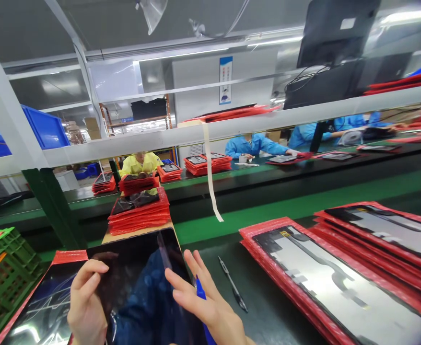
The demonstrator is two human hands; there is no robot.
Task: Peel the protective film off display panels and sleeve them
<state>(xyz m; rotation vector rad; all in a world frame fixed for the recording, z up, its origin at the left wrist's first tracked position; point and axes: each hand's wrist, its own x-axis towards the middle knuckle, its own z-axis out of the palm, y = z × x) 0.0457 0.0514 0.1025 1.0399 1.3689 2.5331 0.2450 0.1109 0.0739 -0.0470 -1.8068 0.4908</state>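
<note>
A glossy black tablet screen [138, 278] is held up in front of me, tilted. My left hand [84, 302] grips its left edge, thumb over the glass. At the screen's right edge is my right hand [205, 299], fingers stretched and pinching a thin clear film strip [164, 256] at the glass. A blue tool [200, 294] lies across that hand. Under the screen lies another panel on red bubble wrap [64, 257].
A black pen-like tool [234, 285] lies on the dark mat. Panels on red bubble-wrap sheets [268, 230] are stacked right. More red stacks [138, 215] sit ahead. A green crate [5, 268] stands left. Tape strip [210, 177] hangs from the rail. Other workers sit across the conveyor.
</note>
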